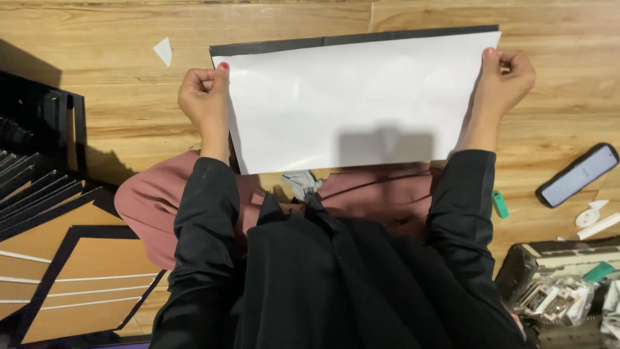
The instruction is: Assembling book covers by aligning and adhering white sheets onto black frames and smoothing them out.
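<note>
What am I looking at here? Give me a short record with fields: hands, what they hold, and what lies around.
left hand: left hand grips the left edge of the white sheet
right hand: right hand grips the sheet's upper right corner
under the sheet: black board, showing along the top edge
surface: wooden floor
right side: phone, green marker, box of small parts
left side: brown panels with black borders, white paper scrap
</note>
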